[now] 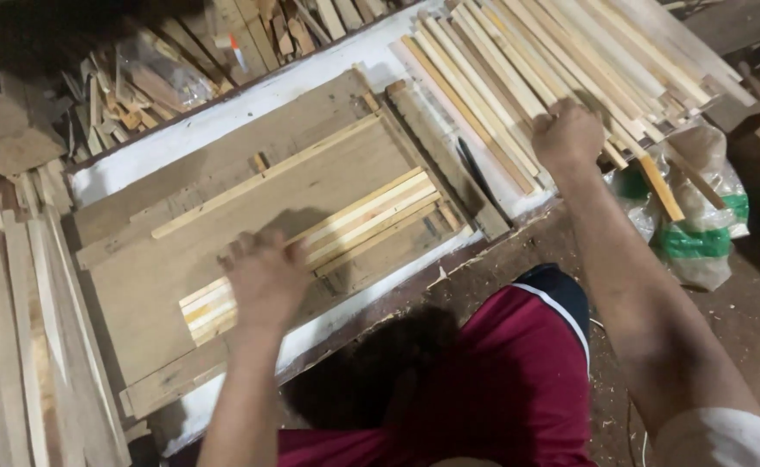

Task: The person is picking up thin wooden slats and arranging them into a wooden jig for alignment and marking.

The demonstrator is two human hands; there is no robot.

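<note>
On the flat brown wooden board [224,259], the left hand [263,277] is pressing spread fingers onto a row of pale thin wooden strips [354,220], while the right hand [567,134] is fisting around one slat in the pale stacked pile [518,60] just beside.

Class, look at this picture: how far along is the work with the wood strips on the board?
Done: a few pale strips already lie side by side on the brown board. In hand: the left hand presses flat on those strips, while the right hand closes on a strip in the big pile. Left: that pile holds many more strips, and much of the board shows bare.
</note>
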